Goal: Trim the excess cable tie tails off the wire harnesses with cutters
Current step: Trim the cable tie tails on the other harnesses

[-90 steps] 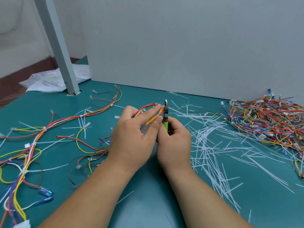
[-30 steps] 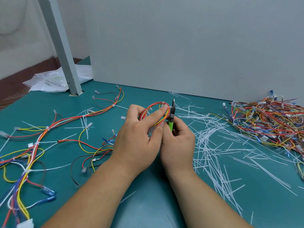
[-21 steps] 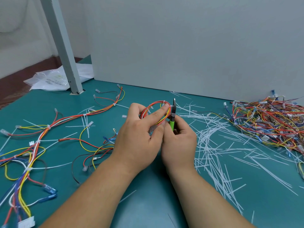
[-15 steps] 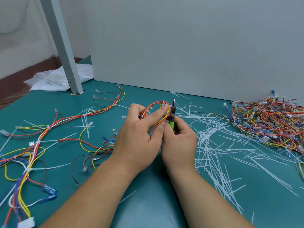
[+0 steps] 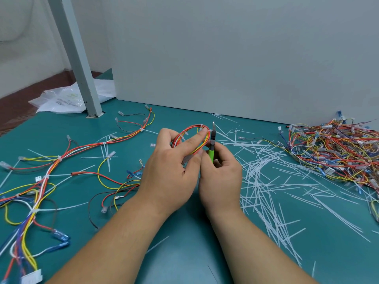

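Two hands meet at the centre of the frame above the teal surface [image 5: 184, 253]. The left hand [image 5: 170, 177] pinches a looped wire harness [image 5: 190, 131] of red, orange and yellow wires between thumb and forefinger. The right hand [image 5: 221, 181] grips the green-handled cutters [image 5: 211, 150], whose blades point up just beside the loop's right edge. Cut white tails [image 5: 266, 181] litter the surface at centre right. A tangled pile of harnesses [image 5: 338, 152] lies at far right, and spread harnesses [image 5: 51, 167] lie at left.

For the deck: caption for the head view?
Left hand holds a looped wire harness, right hand holds green-handled cutters beside it; cut tie tails litter the teal table.
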Demonstrator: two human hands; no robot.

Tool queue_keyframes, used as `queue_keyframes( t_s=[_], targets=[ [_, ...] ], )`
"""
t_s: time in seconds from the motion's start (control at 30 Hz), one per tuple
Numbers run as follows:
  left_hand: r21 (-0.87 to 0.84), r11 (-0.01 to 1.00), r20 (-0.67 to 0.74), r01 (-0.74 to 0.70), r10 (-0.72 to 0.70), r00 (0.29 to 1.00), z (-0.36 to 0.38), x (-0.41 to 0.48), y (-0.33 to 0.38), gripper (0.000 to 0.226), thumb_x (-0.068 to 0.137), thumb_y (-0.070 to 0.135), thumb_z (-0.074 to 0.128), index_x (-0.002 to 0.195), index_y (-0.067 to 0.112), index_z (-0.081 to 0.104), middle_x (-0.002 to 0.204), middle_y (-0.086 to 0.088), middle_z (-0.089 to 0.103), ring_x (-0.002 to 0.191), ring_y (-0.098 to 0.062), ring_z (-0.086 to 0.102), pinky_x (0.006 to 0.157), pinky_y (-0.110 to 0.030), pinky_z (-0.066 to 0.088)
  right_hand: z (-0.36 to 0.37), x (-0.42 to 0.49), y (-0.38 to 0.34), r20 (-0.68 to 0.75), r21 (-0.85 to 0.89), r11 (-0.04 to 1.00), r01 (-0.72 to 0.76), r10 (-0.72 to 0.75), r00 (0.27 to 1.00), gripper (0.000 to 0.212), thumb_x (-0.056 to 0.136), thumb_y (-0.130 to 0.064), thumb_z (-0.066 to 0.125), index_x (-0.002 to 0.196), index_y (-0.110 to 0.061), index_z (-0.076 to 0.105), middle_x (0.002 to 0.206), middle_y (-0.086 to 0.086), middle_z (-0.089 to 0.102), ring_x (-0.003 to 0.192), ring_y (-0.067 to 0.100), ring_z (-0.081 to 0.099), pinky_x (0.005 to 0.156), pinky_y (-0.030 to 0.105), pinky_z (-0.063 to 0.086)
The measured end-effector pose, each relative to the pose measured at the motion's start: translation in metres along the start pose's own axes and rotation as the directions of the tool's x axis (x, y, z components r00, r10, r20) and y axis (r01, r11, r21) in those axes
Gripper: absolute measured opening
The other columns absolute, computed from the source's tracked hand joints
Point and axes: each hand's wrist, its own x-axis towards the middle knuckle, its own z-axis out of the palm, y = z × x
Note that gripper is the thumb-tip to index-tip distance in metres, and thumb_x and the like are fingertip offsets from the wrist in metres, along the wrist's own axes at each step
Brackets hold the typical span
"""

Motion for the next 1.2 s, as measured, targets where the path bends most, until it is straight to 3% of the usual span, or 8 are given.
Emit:
queue_keyframes(
  t_s=[0.17,0.3,0.47,0.63,0.8,1.1,1.2],
  targets=[
    [-0.031,0.999,-0.006,0.018,-0.018,1.0,0.0,0.0,0.0,0.044,0.091,0.047,0.05,0.134,0.054,0.057,0.099,0.006,0.037,0.088,-0.011,0.049,0.077,-0.038,0.054,-0.001,0.0,0.0,0.011,0.0,1.0,-0.003,0.003,1.0,0.016,0.084,-0.025,0.065,0.093,-0.03,0.078,0.072,0.015,0.062,0.063,0.015,0.046,0.06,0.038,0.044],
    [-0.026,0.999,-0.011,0.021,-0.022,1.0,0.0,0.0,0.001,0.045,0.091,0.048,0.049,0.135,0.052,0.057,0.099,0.006,0.037,0.088,-0.011,0.049,0.077,-0.037,0.054,-0.002,0.002,0.003,0.013,0.002,1.0,0.008,-0.008,1.0,0.012,0.087,-0.023,0.066,0.088,-0.027,0.077,0.064,-0.007,0.054,0.062,0.014,0.041,0.06,0.033,0.039],
    [-0.03,0.999,-0.009,0.024,-0.024,1.0,0.0,0.001,0.002,0.044,0.092,0.048,0.048,0.135,0.053,0.056,0.099,0.006,0.037,0.088,-0.012,0.05,0.077,-0.039,0.054,-0.001,0.002,0.002,-0.006,-0.015,1.0,0.025,-0.025,1.0,0.013,0.086,-0.023,0.066,0.087,-0.03,0.076,0.062,-0.013,0.053,0.06,0.011,0.041,0.057,0.03,0.039],
    [-0.037,0.999,-0.019,0.018,-0.019,1.0,0.0,0.0,0.002,0.044,0.093,0.047,0.048,0.136,0.05,0.057,0.101,0.005,0.038,0.089,-0.013,0.051,0.079,-0.038,0.054,-0.001,0.001,0.0,-0.003,-0.015,1.0,0.016,-0.016,1.0,0.016,0.083,-0.025,0.066,0.088,-0.036,0.076,0.065,-0.004,0.058,0.062,0.01,0.045,0.059,0.031,0.044],
    [-0.059,0.998,-0.032,-0.001,-0.001,0.999,0.0,0.0,0.003,0.044,0.094,0.041,0.051,0.137,0.046,0.059,0.102,0.004,0.04,0.091,-0.012,0.051,0.081,-0.034,0.053,-0.002,-0.001,-0.005,0.031,0.006,1.0,0.024,-0.024,0.999,0.014,0.083,-0.024,0.063,0.089,-0.03,0.074,0.073,0.016,0.06,0.064,0.012,0.046,0.06,0.033,0.043],
    [-0.094,0.995,-0.072,-0.03,0.023,0.997,0.002,0.001,-0.002,0.042,0.096,0.037,0.052,0.136,0.048,0.057,0.102,0.004,0.04,0.088,-0.013,0.053,0.077,-0.03,0.053,-0.002,-0.002,-0.007,0.047,0.008,1.0,0.026,-0.027,0.999,0.007,0.084,-0.023,0.064,0.088,-0.022,0.069,0.072,0.019,0.053,0.063,0.012,0.043,0.058,0.032,0.04],
    [-0.096,0.995,-0.066,-0.032,0.025,0.998,0.003,0.001,-0.003,0.042,0.097,0.038,0.052,0.136,0.051,0.056,0.102,0.005,0.039,0.088,-0.014,0.053,0.077,-0.031,0.054,-0.002,-0.002,-0.006,0.042,0.05,0.999,-0.007,0.005,0.999,0.013,0.084,-0.025,0.064,0.092,-0.021,0.074,0.076,0.018,0.061,0.067,0.015,0.051,0.061,0.041,0.049]
  ],
)
